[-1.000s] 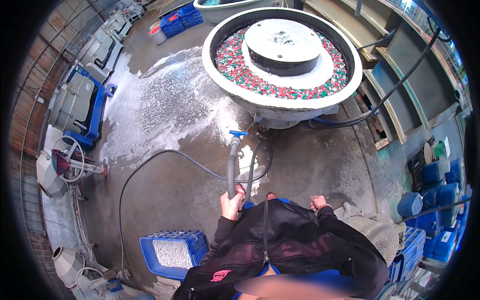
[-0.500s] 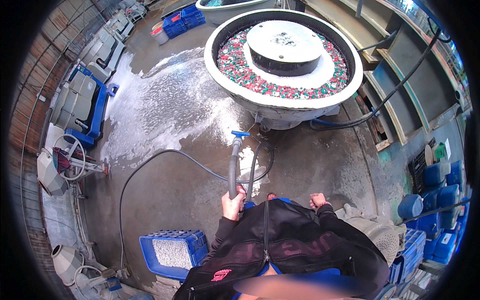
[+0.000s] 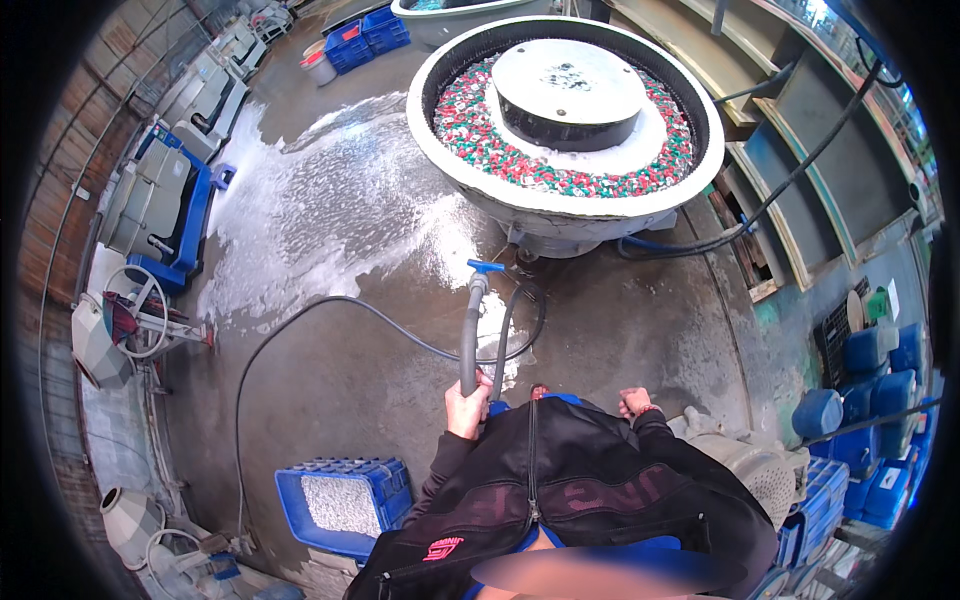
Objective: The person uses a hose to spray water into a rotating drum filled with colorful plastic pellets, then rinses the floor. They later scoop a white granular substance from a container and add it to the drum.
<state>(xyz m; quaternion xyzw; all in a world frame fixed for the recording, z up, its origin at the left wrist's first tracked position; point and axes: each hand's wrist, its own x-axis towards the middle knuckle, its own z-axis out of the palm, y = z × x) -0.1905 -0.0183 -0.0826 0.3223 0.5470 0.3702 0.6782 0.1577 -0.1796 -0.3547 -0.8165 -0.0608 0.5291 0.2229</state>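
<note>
Head view: left hand (image 3: 467,408) gripping hose (image 3: 469,340) upright; right hand (image 3: 634,402) fisted, empty; tub (image 3: 560,195) rim ahead.

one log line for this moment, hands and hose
left hand: gripping grey hose | right hand: empty, closed | nozzle end toward round tub | floor: foamy

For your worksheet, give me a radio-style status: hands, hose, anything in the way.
Left hand gripping grey hose, nozzle up. Right hand closed, empty. Round tub of coloured pellets ahead; foam on wet floor.
</note>
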